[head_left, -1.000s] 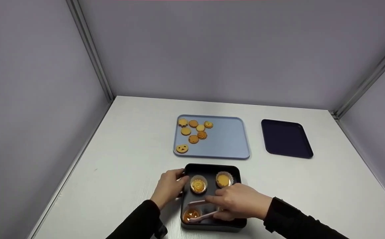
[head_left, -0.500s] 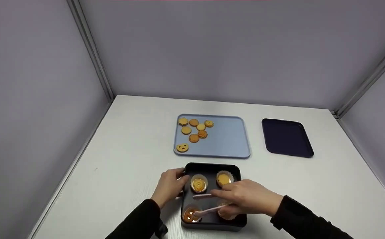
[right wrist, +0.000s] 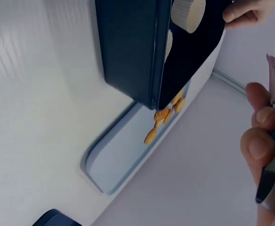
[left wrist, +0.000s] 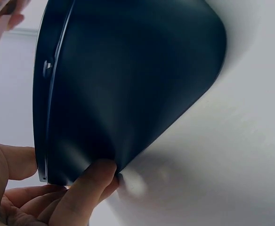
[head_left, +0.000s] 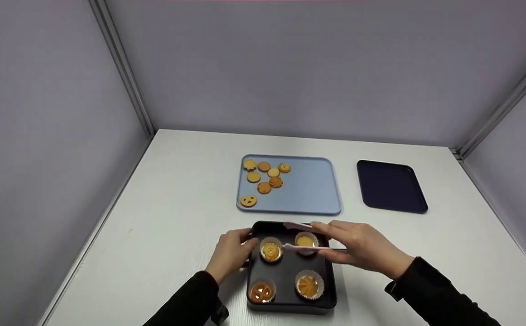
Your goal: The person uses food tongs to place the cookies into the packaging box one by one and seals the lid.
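My left hand (head_left: 232, 253) grips the left wall of a deep black baking pan (head_left: 285, 268); in the left wrist view its thumb is at the rim and its fingers lie against the outer wall (left wrist: 128, 84). Pink-tipped tongs (head_left: 306, 248) are held in my right hand (head_left: 362, 246), arms spread apart with nothing between their tips. They overlap the back right paper cup (head_left: 306, 241) in the head view. The back left cup (head_left: 271, 250), front right cup (head_left: 309, 285) and front left cup (head_left: 263, 292) each hold a cookie, the last one dark orange and shiny.
Beyond the pan lies a light blue tray (head_left: 312, 188), with several cookies (head_left: 264, 188) on its left half. A smaller navy tray (head_left: 392, 186) lies to its right. Grey panels (head_left: 290, 68) enclose the white table (head_left: 176, 181) at the back and sides.
My right hand has carried the tongs from the front left cup up to the pan's back right corner, uncovering the front right cup. The left hand keeps its grip on the pan.
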Tool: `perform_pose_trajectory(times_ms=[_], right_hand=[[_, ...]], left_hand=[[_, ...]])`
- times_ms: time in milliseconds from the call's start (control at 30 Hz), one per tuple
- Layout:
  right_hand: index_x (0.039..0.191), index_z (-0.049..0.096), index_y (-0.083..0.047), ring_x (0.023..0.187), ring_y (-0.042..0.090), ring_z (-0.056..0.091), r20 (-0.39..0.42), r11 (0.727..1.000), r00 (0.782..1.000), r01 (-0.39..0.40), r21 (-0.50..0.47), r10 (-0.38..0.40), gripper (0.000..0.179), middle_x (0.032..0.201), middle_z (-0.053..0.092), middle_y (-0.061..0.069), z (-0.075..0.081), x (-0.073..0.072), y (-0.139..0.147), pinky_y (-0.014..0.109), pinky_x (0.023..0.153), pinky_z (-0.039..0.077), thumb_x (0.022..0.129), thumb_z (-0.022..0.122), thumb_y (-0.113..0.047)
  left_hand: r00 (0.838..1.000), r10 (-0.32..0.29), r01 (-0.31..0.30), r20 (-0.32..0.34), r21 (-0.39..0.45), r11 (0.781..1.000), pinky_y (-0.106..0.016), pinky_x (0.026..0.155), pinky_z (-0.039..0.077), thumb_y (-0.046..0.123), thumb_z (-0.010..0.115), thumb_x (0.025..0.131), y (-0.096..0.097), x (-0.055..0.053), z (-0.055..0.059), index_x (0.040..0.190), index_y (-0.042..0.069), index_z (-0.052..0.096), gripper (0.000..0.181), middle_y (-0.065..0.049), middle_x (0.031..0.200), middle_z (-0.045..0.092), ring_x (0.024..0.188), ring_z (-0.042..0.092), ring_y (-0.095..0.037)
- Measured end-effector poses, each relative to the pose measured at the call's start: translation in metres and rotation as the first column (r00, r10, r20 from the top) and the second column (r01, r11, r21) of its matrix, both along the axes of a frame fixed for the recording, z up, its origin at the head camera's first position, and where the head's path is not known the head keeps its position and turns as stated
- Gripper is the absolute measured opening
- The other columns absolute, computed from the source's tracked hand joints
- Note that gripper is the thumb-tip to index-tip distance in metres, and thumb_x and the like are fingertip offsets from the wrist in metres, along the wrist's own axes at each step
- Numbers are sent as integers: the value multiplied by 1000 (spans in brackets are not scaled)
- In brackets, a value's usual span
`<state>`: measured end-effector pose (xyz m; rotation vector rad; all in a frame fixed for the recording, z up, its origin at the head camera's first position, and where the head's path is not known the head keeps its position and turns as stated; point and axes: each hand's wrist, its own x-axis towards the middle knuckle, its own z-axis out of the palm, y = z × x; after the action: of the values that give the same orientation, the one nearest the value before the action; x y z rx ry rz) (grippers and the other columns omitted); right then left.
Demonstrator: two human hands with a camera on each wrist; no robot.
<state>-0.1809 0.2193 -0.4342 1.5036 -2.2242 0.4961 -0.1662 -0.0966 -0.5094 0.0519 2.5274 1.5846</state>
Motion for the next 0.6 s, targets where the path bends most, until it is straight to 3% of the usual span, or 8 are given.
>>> perform_pose_trajectory(times_ms=[100, 300, 433, 600], right_hand=[[137, 62, -4, 68, 7, 57, -24, 997, 998, 60, -40, -61, 49, 96, 67, -1, 0, -3, 5, 21, 56, 46, 98, 71, -32], [136, 62, 0, 62, 5, 45, -40, 969, 971, 230, -95, -234, 53, 92, 66, 4, -3, -7, 10, 22, 53, 43, 93, 77, -27], [139, 58, 3, 63, 9, 49, 16, 922, 929, 370, -118, -370, 62, 92, 66, 9, -5, -9, 13, 27, 54, 46, 85, 83, -13], [139, 54, 10, 60, 10, 44, 76, 849, 863, 504, -155, -499, 61, 87, 61, 11, -9, -11, 17, 30, 52, 45, 88, 80, -9]], left_hand=[[1000, 2, -2, 1, -3, 1000, -30, 65, 59, 15, 64, 100, 0, 0, 0, 138, -5, 60, 44, -21, 123, 70, 79, 68, -18], [1000, 1, -1, -7, -10, 1000, -30, 68, 59, 16, 65, 100, 0, 0, 0, 138, -6, 60, 44, -21, 124, 70, 82, 68, -18], [1000, -2, 2, 13, 34, 999, -30, 66, 60, 15, 64, 100, 0, 0, 0, 140, -5, 59, 44, -23, 128, 68, 83, 70, -23], [1000, -1, -1, 23, 52, 999, -30, 64, 60, 15, 63, 101, 0, 2, 0, 141, -6, 57, 45, -24, 129, 67, 83, 71, -25]])
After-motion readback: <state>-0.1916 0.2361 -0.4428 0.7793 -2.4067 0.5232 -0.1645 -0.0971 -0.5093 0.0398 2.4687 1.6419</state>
